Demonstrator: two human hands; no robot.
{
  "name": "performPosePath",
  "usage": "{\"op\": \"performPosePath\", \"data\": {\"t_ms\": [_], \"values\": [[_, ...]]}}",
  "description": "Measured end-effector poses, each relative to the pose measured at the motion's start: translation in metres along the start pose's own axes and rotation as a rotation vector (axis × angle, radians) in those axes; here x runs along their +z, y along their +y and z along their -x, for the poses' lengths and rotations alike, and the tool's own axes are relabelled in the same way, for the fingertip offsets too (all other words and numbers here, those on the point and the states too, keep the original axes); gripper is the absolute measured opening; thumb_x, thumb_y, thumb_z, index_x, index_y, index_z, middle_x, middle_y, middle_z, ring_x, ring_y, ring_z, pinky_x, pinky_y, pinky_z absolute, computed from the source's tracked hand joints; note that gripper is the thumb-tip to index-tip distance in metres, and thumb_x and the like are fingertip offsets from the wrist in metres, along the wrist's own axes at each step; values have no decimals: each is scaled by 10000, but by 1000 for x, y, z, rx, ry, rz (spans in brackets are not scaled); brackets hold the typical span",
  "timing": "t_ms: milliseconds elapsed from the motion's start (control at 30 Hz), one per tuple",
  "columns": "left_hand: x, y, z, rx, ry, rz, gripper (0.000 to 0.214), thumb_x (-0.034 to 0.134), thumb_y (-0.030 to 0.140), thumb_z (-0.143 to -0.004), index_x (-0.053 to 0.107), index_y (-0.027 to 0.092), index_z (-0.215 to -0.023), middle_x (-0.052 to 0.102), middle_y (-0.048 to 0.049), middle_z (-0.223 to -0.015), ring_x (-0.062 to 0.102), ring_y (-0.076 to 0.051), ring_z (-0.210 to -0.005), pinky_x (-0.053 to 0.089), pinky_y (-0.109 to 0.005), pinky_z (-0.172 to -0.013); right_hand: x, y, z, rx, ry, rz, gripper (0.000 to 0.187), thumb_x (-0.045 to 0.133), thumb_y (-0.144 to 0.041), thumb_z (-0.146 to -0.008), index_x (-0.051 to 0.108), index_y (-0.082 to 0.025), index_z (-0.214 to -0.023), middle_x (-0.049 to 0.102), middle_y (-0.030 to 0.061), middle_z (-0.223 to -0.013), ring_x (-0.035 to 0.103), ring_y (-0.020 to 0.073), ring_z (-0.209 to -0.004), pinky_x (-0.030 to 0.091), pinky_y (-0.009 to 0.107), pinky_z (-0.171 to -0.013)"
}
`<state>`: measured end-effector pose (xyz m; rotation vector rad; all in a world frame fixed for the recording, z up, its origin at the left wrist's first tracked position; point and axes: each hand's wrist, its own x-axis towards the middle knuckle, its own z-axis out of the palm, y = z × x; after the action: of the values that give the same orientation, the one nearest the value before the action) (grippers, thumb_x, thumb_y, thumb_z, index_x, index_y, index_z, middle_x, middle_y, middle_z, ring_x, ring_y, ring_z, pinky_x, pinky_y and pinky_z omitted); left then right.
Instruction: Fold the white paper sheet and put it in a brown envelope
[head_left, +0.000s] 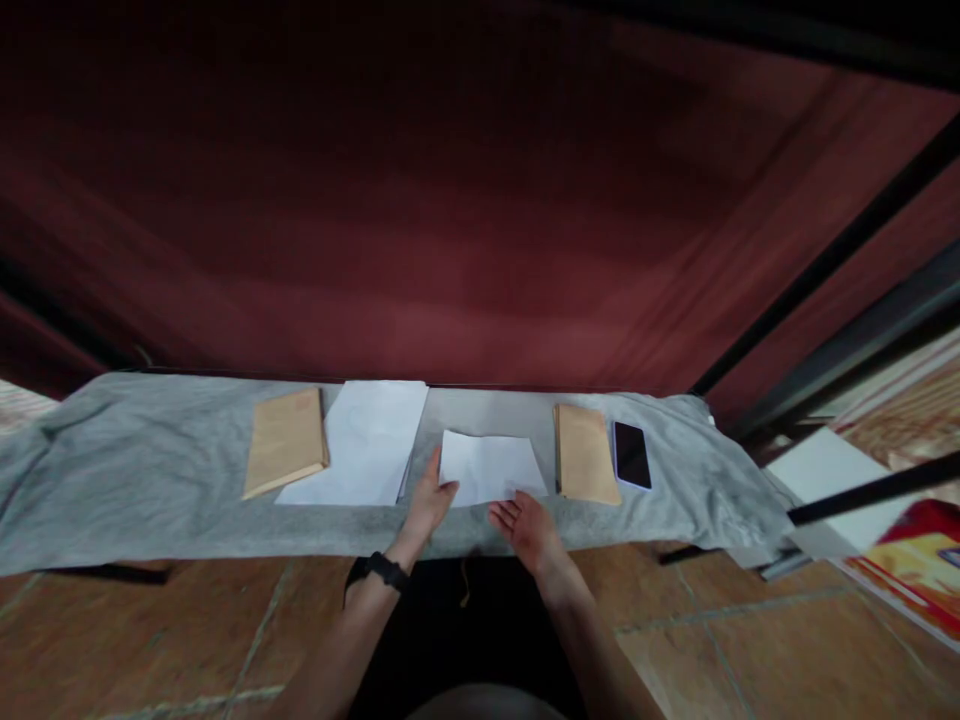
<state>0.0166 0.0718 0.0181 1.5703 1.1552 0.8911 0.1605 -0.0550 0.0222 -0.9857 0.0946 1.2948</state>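
Note:
A white folded sheet of paper (491, 465) lies on a grey cloth (150, 470) in front of me. My left hand (429, 500), with a black watch on its wrist, rests flat at the sheet's left edge, fingers stretched along it. My right hand (525, 525) lies palm up at the sheet's near edge, fingers apart and just under or against the paper. Neither hand grips anything that I can see.
Left of the sheet lie a stack of white paper (367, 440) and a tan envelope (286, 440). To the right are another tan envelope (583, 452) and a black phone (631, 453). A dark red curtain (450, 200) hangs behind. Papers and a red-yellow print (915, 570) lie at far right.

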Motion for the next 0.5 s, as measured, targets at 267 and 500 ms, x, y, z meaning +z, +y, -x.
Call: {"op": "performPosePath", "data": {"t_ms": [267, 500], "values": [[-3, -11, 6, 45, -4, -533, 719, 554, 86, -804, 423, 150, -1508, 599, -149, -1291, 680, -260, -1055, 517, -419, -1034, -29, -7, 22, 36, -154, 394, 350, 639, -442, -824, 719, -157, -1011, 767, 137, -1052, 728, 225, -877, 562, 399, -881], [5, -12, 11, 82, 21, -583, 594, 557, 87, -802, 547, 144, -1393, 564, -149, -1321, 655, -254, -1133, 489, -395, -1082, -23, 5, -12, -856, -1, 1241, 424, 457, -370, -977, 637, -210, -1325, 617, 101, -1416, 549, 245, -1332, 397, 444, -1164]]}}
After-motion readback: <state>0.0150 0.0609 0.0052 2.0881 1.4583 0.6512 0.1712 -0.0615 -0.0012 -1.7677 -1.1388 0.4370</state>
